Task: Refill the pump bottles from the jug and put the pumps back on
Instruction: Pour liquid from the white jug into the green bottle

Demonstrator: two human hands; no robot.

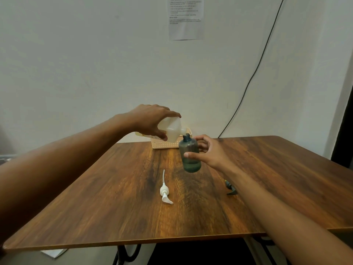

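Note:
My left hand grips a whitish translucent jug, tipped sideways with its spout at the open neck of a grey-blue translucent bottle. The bottle stands upright on the wooden table with a little liquid at its bottom. My right hand wraps around the bottle, thumb in front and fingers behind. A white pump with its tube lies flat on the table in front of the bottle. A dark pump lies to the right, partly hidden by my right forearm.
A beige plastic basket stands at the table's back edge behind the jug, against the white wall. A black cable runs down the wall to the right. A sheet of paper hangs on the wall.

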